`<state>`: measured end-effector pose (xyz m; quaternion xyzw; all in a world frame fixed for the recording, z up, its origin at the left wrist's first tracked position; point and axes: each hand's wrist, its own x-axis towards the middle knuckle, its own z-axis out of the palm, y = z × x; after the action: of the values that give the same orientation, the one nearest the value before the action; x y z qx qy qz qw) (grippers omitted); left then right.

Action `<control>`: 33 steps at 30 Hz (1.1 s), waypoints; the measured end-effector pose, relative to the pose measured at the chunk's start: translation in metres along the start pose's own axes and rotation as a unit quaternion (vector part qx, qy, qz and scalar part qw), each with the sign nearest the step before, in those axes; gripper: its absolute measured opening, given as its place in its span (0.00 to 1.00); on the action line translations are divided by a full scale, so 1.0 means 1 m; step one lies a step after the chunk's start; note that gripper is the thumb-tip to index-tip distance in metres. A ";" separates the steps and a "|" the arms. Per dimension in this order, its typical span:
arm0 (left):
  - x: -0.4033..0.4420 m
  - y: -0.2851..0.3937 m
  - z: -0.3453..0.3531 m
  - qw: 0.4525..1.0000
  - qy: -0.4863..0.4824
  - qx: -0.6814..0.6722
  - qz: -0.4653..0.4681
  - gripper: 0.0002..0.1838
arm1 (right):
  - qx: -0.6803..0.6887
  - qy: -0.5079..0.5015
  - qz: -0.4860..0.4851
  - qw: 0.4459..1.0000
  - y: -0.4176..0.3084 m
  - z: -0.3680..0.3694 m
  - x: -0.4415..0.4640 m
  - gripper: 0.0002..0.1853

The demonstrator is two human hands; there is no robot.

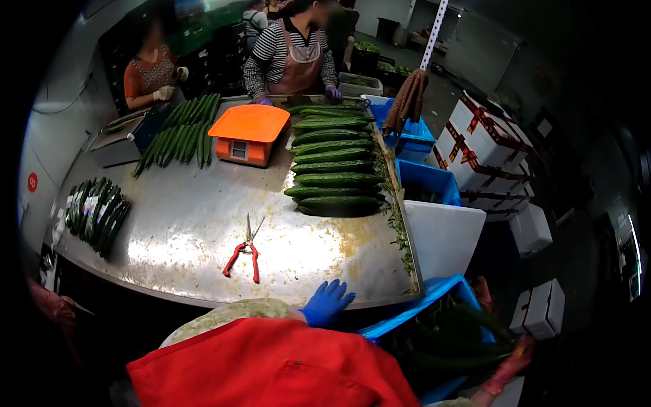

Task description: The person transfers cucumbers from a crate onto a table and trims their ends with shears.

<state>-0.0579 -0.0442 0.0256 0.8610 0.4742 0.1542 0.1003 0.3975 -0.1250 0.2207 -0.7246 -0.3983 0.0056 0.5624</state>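
Observation:
My left hand (327, 302), in a blue glove, rests flat on the metal table's near edge with its fingers spread. At the lower right, my right hand (510, 367), in a pinkish glove, closes around the ends of dark green cucumbers (451, 332) over a blue-lined bin (397, 319). Dim light and blur hide its exact grip. Red-handled scissors (247, 249) lie with parted blades on the table, beyond my left hand. A row of large cucumbers (337, 165) runs along the table's right side.
An orange scale (249, 133) stands mid-table near thinner cucumbers (182, 132). A bundled stack (97, 214) sits at left. Two people (295, 57) (152, 71) stand across the table. White boxes (478, 146), blue-lined crates (428, 182) and a hanging brown cloth (407, 100) are at right.

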 end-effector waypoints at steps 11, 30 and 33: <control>0.017 -0.069 -0.013 0.845 0.245 -0.448 -0.162 0.32 | 0.069 -0.076 -0.120 0.987 -0.169 0.066 0.081 0.11; 0.083 -0.227 -0.162 0.874 -0.078 -0.472 -0.083 0.31 | 0.488 -0.180 0.320 0.792 -0.088 0.468 -0.136 0.09; 0.108 -0.216 -0.123 0.870 -0.131 -0.457 -0.129 0.39 | 0.460 -0.085 0.376 0.800 -0.028 0.484 -0.134 0.10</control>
<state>-0.2180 0.1656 0.0900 0.6626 0.4397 0.2256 0.5628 0.0694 0.1905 0.0066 -0.4699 -0.0915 0.4608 0.7474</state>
